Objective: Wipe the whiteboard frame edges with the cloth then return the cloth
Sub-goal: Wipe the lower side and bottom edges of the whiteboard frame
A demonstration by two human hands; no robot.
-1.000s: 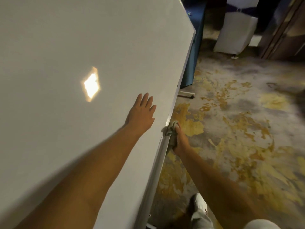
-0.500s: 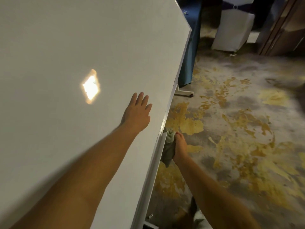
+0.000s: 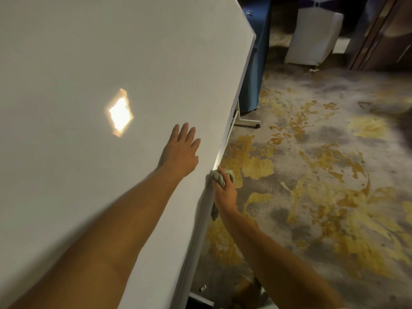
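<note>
The large flat whiteboard point(image 3: 89, 63) fills the left, with the left hand point(image 3: 180, 152) lying on its surface near the metal frame edge point(image 3: 223, 143). The right hand point(image 3: 224, 190) holds the crumpled grey cloth point(image 3: 219, 177) against that edge. The patterned carpet floor point(image 3: 323, 175) spreads to the right, and a white covered chair point(image 3: 312, 36) stands at the far end.

Right hand point(image 3: 224, 192) with cloth point(image 3: 218, 177) at whiteboard frame point(image 3: 219, 152).

patterned carpet point(image 3: 312, 175) – blue-draped table point(image 3: 256, 63), white-covered chair point(image 3: 312, 36) beyond
</note>
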